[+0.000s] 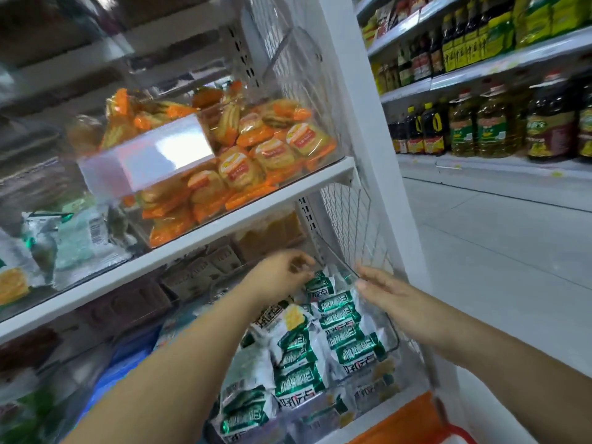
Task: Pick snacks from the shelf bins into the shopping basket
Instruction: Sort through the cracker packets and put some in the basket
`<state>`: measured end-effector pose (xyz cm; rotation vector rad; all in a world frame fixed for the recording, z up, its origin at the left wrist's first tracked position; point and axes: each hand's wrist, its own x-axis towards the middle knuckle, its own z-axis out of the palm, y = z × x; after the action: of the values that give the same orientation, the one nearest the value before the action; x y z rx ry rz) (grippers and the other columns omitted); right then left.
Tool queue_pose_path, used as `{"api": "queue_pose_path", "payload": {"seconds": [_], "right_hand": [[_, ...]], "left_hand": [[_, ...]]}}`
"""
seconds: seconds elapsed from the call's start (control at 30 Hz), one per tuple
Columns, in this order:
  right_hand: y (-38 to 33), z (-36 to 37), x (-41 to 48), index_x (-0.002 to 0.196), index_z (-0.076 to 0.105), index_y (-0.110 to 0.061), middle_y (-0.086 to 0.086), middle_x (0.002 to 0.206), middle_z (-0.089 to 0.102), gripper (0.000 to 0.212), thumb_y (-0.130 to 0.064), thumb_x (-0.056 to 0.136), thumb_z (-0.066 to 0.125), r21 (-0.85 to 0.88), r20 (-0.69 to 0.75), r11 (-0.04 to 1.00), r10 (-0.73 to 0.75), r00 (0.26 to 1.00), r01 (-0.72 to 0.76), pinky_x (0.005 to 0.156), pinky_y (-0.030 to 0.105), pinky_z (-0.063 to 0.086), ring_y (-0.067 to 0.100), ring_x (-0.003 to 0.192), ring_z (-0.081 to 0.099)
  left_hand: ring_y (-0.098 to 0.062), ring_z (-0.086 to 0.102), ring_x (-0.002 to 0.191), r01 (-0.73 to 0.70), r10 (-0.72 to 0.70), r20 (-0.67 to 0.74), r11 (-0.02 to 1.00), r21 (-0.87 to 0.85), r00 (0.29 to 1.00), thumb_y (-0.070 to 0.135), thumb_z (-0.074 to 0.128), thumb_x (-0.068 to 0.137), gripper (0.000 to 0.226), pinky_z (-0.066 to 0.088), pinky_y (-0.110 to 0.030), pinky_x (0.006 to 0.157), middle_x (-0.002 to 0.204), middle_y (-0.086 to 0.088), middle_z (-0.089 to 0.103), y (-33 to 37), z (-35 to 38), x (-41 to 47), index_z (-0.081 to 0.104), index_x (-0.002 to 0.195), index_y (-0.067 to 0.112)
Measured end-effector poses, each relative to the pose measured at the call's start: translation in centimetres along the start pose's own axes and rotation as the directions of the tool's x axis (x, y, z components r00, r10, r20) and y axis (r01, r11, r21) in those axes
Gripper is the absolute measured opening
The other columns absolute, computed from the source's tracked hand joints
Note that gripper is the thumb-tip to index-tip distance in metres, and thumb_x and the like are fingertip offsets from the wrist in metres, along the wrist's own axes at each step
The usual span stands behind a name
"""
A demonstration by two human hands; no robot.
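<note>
Left hand [282,274] pinched a green-and-white snack packet [320,282] in the clear bin [394,335]. Right hand [387,296], fingers straight, touched the bin's side wall

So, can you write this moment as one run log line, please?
stage: picking | left hand: curled at green packs, grip unclear | right hand: open, on bin wall | basket: lower right, partly seen

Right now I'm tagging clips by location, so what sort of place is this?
Most likely a supermarket aisle: clear plastic shelf bins hold green-and-white snack packets and orange-wrapped biscuit packets, and white shelves across the floor carry rows of dark and amber cooking-oil bottles.
</note>
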<state>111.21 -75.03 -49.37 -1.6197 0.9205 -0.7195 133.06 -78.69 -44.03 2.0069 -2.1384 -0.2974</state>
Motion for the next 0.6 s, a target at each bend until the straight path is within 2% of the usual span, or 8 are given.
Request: {"api": "queue_pose_path", "payload": {"seconds": [0.13, 0.2, 0.27, 0.37, 0.43, 0.5, 0.53, 0.6], "right_hand": [[1.6, 0.1, 2.0, 0.131, 0.042, -0.051, -0.027, 0.139, 0.033, 0.073, -0.081, 0.064, 0.045, 0.200, -0.006, 0.974, 0.110, 0.994, -0.107, 0.115, 0.040, 0.026, -0.002, 0.122, 0.035], [1.9, 0.1, 4.2, 0.133, 0.044, -0.036, -0.005, 0.142, 0.045, 0.056, -0.062, 0.084, 0.046, 0.265, 0.051, 0.946, 0.179, 0.982, -0.186, 0.098, 0.033, 0.042, 0.008, 0.119, 0.048], [3.2, 0.2, 5.4, 0.138, 0.042, -0.003, 0.018, 0.145, 0.043, 0.041, -0.020, 0.102, 0.037, 0.136, 0.131, 0.988, 0.051, 0.990, -0.068, 0.092, 0.032, 0.039, 0.027, 0.130, 0.045], [4.2, -0.3, 6.2, 0.130, 0.049, 0.007, 0.025, 0.142, 0.044, 0.038, -0.015, 0.102, 0.035, 0.090, 0.141, 0.996, 0.009, 0.990, -0.022, 0.095, 0.029, 0.035, 0.031, 0.131, 0.043], [5.3, -0.3, 5.6, 0.117, 0.063, -0.003, 0.020, 0.126, 0.057, 0.034, -0.017, 0.103, 0.035, 0.055, 0.100, 0.998, -0.011, 0.995, 0.006, 0.092, 0.026, 0.039, 0.021, 0.116, 0.055], [7.0, 0.4, 6.1, 0.082, 0.072, -0.038, -0.009, 0.088, 0.066, 0.033, -0.036, 0.099, 0.043, 0.086, 0.086, 0.996, -0.026, 0.996, 0.019, 0.088, 0.030, 0.050, 0.003, 0.082, 0.059], [7.8, 0.2, 6.3, 0.079, 0.070, -0.048, -0.018, 0.083, 0.066, 0.026, -0.049, 0.092, 0.048, 0.115, 0.070, 0.993, 0.001, 0.998, -0.009, 0.092, 0.038, 0.050, -0.001, 0.082, 0.057], [7.8, 0.0, 5.3, 0.103, 0.060, -0.062, -0.030, 0.110, 0.061, 0.028, -0.070, 0.080, 0.046, 0.181, 0.064, 0.983, 0.007, 0.998, -0.019, 0.100, 0.045, 0.042, -0.001, 0.107, 0.051]], "left_hand": [[-0.019, 0.060, 0.097, 0.003, -0.027, 0.154, 0.987, 0.158, 0.988, 0.028, 0.062, 0.092, 0.026, 0.046, -0.032, 0.084, 0.115, -0.006, 0.064, -1.2, 1.5, 5.8, 0.062, 0.114, 0.013], [-0.020, 0.062, 0.090, -0.035, 0.000, 0.150, 0.972, 0.234, 0.989, 0.028, 0.062, 0.092, 0.021, 0.048, -0.033, 0.078, 0.107, -0.006, 0.068, -1.4, 2.1, 7.6, 0.068, 0.104, 0.012], [-0.020, 0.062, 0.090, -0.058, 0.018, 0.163, 0.969, 0.240, 0.987, 0.026, 0.061, 0.093, 0.022, 0.048, -0.032, 0.078, 0.107, -0.006, 0.069, -1.3, 2.5, 8.8, 0.069, 0.104, 0.009], [-0.013, 0.061, 0.089, -0.089, 0.036, 0.190, 0.957, 0.278, 0.981, 0.024, 0.063, 0.091, 0.021, 0.046, -0.018, 0.069, 0.110, 0.001, 0.068, -1.3, 2.9, 10.0, 0.070, 0.106, 0.011], [-0.008, 0.056, 0.078, -0.109, 0.031, 0.229, 0.936, 0.336, 0.973, 0.025, 0.065, 0.090, 0.018, 0.035, -0.012, 0.057, 0.101, 0.003, 0.066, -1.5, 3.5, 10.6, 0.070, 0.102, 0.012], [-0.012, 0.053, 0.070, -0.118, 0.023, 0.248, 0.921, 0.372, 0.969, 0.026, 0.066, 0.088, 0.010, 0.035, -0.019, 0.056, 0.087, 0.000, 0.061, -1.6, 4.5, 11.2, 0.065, 0.086, 0.016], [-0.016, 0.053, 0.072, -0.114, 0.013, 0.256, 0.917, 0.383, 0.967, 0.027, 0.067, 0.088, 0.011, 0.037, -0.023, 0.059, 0.084, -0.002, 0.058, -1.4, 4.9, 11.4, 0.063, 0.085, 0.017], [-0.017, 0.053, 0.080, -0.089, -0.018, 0.259, 0.914, 0.396, 0.966, 0.032, 0.065, 0.089, 0.021, 0.039, -0.026, 0.067, 0.088, -0.001, 0.056, -1.0, 5.4, 11.6, 0.066, 0.098, 0.013]]}}
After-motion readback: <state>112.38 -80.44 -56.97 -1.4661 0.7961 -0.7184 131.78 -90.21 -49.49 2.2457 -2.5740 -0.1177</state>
